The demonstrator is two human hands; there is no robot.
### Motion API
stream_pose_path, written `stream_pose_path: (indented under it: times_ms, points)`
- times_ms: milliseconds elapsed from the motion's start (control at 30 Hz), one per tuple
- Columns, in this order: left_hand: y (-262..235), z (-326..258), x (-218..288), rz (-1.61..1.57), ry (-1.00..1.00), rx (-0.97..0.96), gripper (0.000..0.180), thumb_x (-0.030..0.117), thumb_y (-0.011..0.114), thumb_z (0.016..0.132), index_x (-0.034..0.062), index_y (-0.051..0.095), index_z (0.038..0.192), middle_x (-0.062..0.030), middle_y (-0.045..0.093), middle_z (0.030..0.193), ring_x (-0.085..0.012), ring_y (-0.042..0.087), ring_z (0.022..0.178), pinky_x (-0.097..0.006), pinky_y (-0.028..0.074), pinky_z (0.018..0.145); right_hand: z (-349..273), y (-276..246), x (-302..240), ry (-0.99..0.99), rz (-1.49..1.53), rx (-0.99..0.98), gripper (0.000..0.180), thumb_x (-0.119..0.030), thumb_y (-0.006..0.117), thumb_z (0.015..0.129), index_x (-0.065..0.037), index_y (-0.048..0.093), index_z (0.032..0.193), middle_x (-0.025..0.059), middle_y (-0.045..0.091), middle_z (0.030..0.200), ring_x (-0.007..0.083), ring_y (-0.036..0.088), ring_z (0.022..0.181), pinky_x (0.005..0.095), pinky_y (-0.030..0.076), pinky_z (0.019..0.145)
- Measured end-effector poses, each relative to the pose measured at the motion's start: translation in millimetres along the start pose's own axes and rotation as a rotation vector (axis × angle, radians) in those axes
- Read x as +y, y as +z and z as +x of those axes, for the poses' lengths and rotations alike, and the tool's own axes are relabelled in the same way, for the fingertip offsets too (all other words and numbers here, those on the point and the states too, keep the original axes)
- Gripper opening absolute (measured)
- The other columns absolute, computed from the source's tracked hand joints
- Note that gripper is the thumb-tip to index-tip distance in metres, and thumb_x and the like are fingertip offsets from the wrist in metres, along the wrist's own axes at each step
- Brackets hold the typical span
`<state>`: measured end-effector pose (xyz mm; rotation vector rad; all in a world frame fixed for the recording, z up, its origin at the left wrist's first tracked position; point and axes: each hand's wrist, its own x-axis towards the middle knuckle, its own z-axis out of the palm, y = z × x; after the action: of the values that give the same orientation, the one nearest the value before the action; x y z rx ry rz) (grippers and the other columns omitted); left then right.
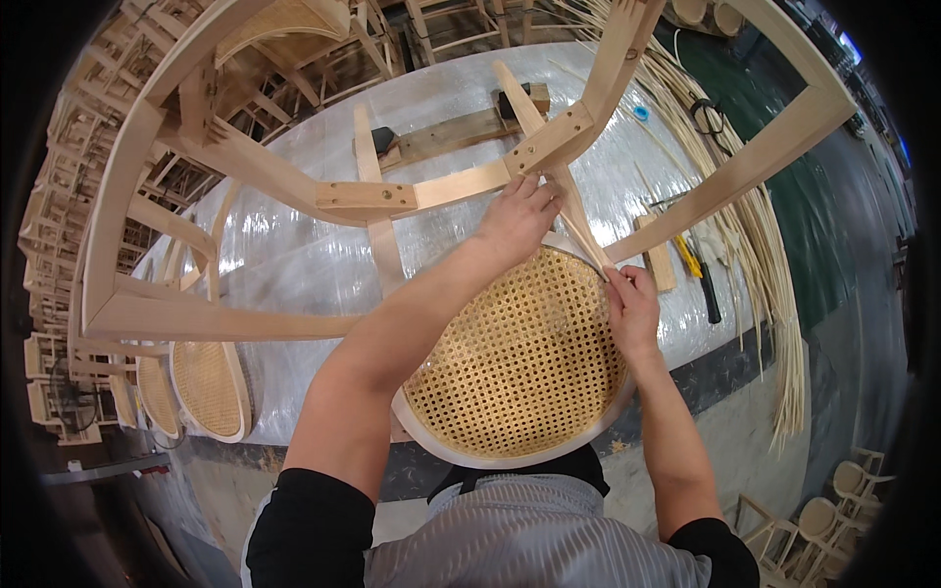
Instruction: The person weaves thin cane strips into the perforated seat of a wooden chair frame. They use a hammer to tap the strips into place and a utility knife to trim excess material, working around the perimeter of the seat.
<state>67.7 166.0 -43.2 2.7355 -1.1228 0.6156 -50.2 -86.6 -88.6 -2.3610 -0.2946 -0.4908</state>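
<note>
An unfinished wooden chair frame (461,186) lies tipped on the table, its legs reaching up and outward. Its oval woven cane panel (510,363), with a pale rim, faces up close to my body. My left hand (520,218) rests at the panel's far edge, its fingers closed and pressed against the frame joint; whatever is under its fingertips is hidden. From there a thin pale strip (585,243) runs along the upper right rim. My right hand (632,306) pinches the strip's near end between thumb and fingers.
A wooden block (657,255) and a yellow-and-black hand tool (699,274) lie to the right. Beyond them long cane strands (769,294) hang over the table edge. More cane panels (209,387) stand at left, with stacked chair frames (74,216) behind. A wooden bar (446,139) lies at the far side.
</note>
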Motion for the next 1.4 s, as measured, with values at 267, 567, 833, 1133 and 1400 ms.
stream_pose_path:
  times_ms: [267,567,833,1133,1400]
  points:
    - [10,-40,26,-0.172,-0.253,-0.016,0.04,0.005,0.067,0.085,0.0019,0.071,0.124,-0.014,0.065,0.117,-0.038,0.06,0.117,-0.049,0.048,0.112,-3,6,0,0.054,0.004,0.061,0.017,0.0,0.073,0.094,-0.004,0.077,0.11,0.0149,0.065,0.106,0.0319,0.066,0.094,0.0375,0.055,0.08]
    - [28,-65,57,-0.111,-0.416,0.078,0.044,0.006,0.067,0.085,-0.0033,0.068,0.128,-0.019,0.061,0.12,-0.0411,0.057,0.116,-0.054,0.043,0.117,-1,13,0,0.091,-0.039,0.059,0.015,-0.001,0.074,0.093,-0.005,0.078,0.106,0.0162,0.065,0.106,0.0347,0.066,0.094,0.0402,0.056,0.081]
    - [35,-70,68,-0.204,-0.517,0.268,0.032,0.007,0.069,0.081,0.005,0.076,0.112,-0.011,0.06,0.104,-0.0352,0.058,0.107,-0.051,0.047,0.111,-3,13,-3,0.138,0.023,0.023,0.015,0.002,0.073,0.094,-0.003,0.077,0.108,0.0136,0.063,0.107,0.0274,0.065,0.094,0.0354,0.056,0.081]
    - [36,-50,75,-0.272,-0.642,0.341,0.021,0.002,0.066,0.078,0.0058,0.073,0.097,-0.0092,0.059,0.101,-0.0331,0.054,0.105,-0.049,0.043,0.102,-6,15,0,0.122,-0.039,0.008,0.017,0.004,0.072,0.095,-0.003,0.076,0.109,0.0137,0.063,0.105,0.0283,0.065,0.094,0.0361,0.055,0.079]
    - [40,-55,74,-0.305,-0.718,0.304,0.019,0.002,0.067,0.081,0.0058,0.072,0.099,-0.0108,0.06,0.102,-0.0358,0.056,0.109,-0.061,0.033,0.125,50,31,-30,-0.226,-0.028,-0.099,0.024,0.004,0.071,0.094,0.002,0.075,0.118,0.016,0.067,0.116,0.0321,0.065,0.105,0.0395,0.054,0.09]
